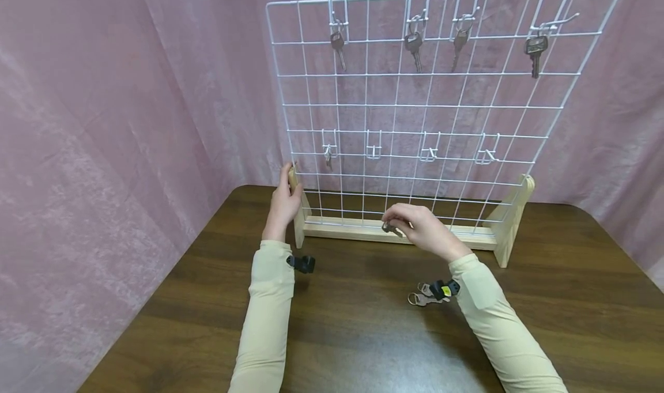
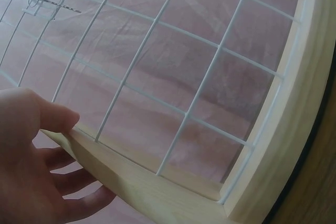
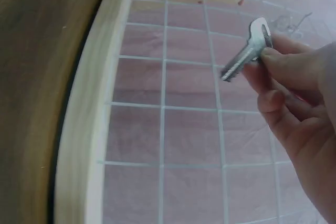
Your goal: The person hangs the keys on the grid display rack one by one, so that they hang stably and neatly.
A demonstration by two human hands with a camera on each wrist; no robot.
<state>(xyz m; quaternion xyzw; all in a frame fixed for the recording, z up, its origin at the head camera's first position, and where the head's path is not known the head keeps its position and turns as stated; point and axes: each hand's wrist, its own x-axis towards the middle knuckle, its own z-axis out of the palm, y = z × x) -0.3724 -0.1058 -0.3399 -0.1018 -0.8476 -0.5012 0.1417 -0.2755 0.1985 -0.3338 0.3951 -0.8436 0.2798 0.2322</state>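
My left hand (image 1: 283, 203) grips the left wooden support (image 1: 299, 227) of a white wire grid rack (image 1: 396, 105). In the left wrist view its thumb lies in front of the wood and its fingers behind. My right hand (image 1: 424, 227) pinches a silver key (image 3: 247, 53) between thumb and fingertips, in front of the grid's lower part. The key's toothed blade points away from the fingers; part of its head is covered. One small key (image 1: 328, 158) hangs from the lower left hook. Beneath the right wrist, a few keys with rings (image 1: 424, 299) lie on the table.
Several keys, among them a dark-headed key (image 1: 536, 46), hang from hooks along the grid's top. Bare lower hooks include a middle hook (image 1: 374, 151) and a right hook (image 1: 486, 157). A wooden base bar (image 1: 342, 231) joins the supports on the brown table (image 1: 353, 335). Pink curtains hang behind.
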